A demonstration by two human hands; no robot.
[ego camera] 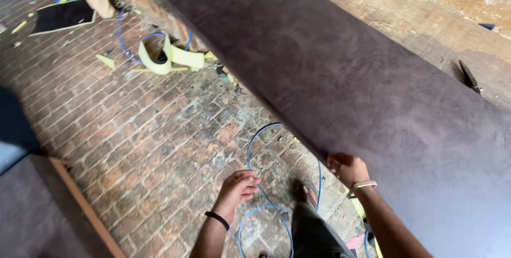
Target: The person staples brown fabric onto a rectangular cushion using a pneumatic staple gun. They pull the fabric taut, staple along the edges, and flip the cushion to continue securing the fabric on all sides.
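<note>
Fingers (246,182) of the left hand (238,187) curling loosely inward, grasping nothing, hanging free above the brick floor (133,130) with a black band at the wrist. Fingers (334,161) of the right hand (348,168) hooking around the lower edge of a large dark brown fabric-covered panel (346,87), gripping it; fingertips disappearing behind that edge, so hard telling how deep the grip is going. Wearing a pale strapped watch (362,185) on that wrist. Looping between and just below the two hands, a thin blue cable (254,146) lying on the bricks, partly vanishing behind a dark trouser leg at the bottom edge. Rising up and away from the right fingers, the panel tilting and running off the right side, its far end cut off. Lying beyond the panel to the right, a worn wooden surface (372,2) with a small dark tool, too small for identifying. Sitting well beyond the left fingers, a curl of pale yellow strip (165,58) on the floor among scraps and more blue cable. Showing far left, another dark padded piece (32,210) with a wooden edge, mostly cropped.
</note>
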